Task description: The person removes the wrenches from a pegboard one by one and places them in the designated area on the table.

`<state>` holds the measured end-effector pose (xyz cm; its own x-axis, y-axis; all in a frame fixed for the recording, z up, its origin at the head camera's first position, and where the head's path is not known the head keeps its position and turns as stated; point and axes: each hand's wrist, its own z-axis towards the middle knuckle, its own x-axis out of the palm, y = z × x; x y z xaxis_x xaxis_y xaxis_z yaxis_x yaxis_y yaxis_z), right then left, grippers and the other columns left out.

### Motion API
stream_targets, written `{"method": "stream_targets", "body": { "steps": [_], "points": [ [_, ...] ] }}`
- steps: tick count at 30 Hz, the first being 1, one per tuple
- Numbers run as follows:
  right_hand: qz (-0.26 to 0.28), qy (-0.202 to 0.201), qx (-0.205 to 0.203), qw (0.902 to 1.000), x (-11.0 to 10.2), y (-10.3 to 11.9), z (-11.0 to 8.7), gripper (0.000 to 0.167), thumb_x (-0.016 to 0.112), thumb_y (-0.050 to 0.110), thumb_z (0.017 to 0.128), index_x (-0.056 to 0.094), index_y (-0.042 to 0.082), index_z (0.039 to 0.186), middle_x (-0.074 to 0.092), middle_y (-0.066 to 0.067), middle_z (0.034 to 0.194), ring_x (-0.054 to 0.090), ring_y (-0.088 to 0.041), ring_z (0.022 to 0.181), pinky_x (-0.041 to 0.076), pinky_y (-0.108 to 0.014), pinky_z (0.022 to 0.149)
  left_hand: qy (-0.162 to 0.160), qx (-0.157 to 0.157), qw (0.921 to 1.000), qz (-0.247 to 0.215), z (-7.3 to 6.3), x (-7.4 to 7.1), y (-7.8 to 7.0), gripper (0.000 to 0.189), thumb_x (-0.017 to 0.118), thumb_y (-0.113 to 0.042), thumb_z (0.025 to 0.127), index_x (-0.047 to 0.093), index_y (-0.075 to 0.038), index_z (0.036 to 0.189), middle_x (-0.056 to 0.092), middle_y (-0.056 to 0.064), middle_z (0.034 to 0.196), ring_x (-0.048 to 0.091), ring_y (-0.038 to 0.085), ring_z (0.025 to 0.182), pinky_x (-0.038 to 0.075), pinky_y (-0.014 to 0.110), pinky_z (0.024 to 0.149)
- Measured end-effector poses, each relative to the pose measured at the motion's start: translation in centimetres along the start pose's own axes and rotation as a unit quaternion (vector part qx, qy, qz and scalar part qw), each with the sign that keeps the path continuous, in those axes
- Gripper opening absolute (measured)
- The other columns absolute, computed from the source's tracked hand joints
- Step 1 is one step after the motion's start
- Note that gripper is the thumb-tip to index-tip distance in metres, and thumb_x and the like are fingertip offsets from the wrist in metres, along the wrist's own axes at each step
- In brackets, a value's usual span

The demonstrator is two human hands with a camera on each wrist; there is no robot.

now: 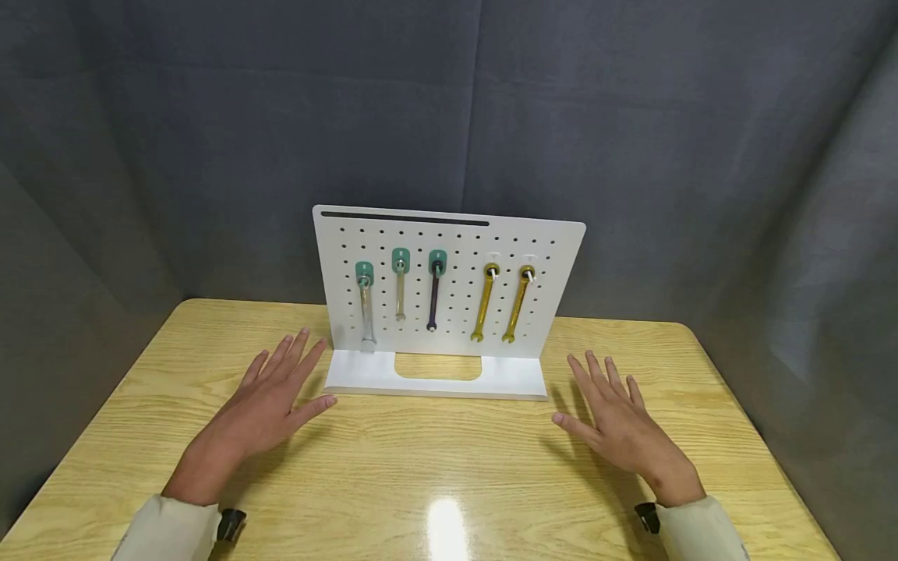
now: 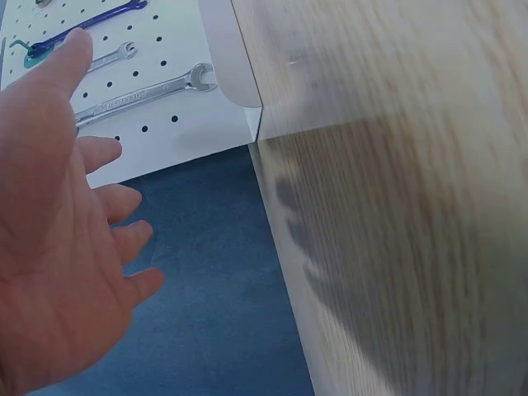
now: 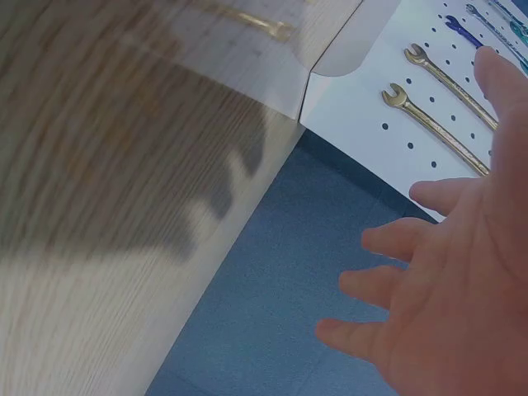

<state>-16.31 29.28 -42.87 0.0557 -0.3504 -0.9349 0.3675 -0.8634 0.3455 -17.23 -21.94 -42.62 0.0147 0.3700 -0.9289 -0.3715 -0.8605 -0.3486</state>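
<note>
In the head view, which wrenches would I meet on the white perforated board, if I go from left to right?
Long silver metal wrench, shorter silver metal wrench, dark purple wrench, left gold-coloured metal wrench, right gold-coloured metal wrench.

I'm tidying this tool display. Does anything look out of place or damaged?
Nothing looks plainly damaged. One small oddity: in the head view, the leftmost green hook plate on the white pegboard, holding a silver wrench, sits lower than the other two green hook plates, breaking their line.
</note>
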Motion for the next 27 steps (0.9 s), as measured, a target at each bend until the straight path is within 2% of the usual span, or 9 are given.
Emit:
{"method": "stream_targets", "body": {
  "steps": [18, 22, 27],
  "points": [
    [0.0, -0.002, 0.001, 1.0, -0.04, 0.12, 0.05, 0.09, 0.059, 0.056, 0.101, 0.008, 0.021, 0.167, 0.005, -0.02, 0.169, -0.001, -0.049, 0.152, 0.004, -0.074, 0.115, -0.003, 0.0, 1.0, -0.001, -0.04, -0.31, -0.47, 0.087, 0.057, -0.057, 0.102, 0.022, -0.006, 0.164, 0.011, 0.022, 0.169, 0.008, 0.044, 0.153, 0.006, 0.066, 0.119],
    [-0.005, -0.012, -0.005, 0.9999, -0.1, 0.17, 0.18, 0.089, 0.059, 0.054, 0.102, 0.011, 0.017, 0.167, 0.012, -0.021, 0.168, 0.005, -0.048, 0.152, 0.01, -0.074, 0.114, -0.009, 0.0, 1.0, -0.003, 0.04, -0.34, -0.43, 0.087, 0.056, -0.056, 0.103, 0.022, -0.006, 0.164, 0.012, 0.021, 0.169, 0.009, 0.044, 0.153, 0.007, 0.066, 0.119],
    [-0.014, -0.039, -0.031, 0.9987, -0.1, 0.24, 0.49, 0.087, 0.061, 0.047, 0.104, 0.015, 0.007, 0.165, 0.029, -0.022, 0.163, 0.022, -0.048, 0.149, 0.025, -0.071, 0.111, -0.026, 0.002, 0.9995, -0.015, 0.33, -0.58, -0.43, 0.087, 0.057, -0.053, 0.103, 0.018, -0.006, 0.164, 0.013, 0.022, 0.168, 0.011, 0.043, 0.153, 0.011, 0.066, 0.118]
  ]
}}
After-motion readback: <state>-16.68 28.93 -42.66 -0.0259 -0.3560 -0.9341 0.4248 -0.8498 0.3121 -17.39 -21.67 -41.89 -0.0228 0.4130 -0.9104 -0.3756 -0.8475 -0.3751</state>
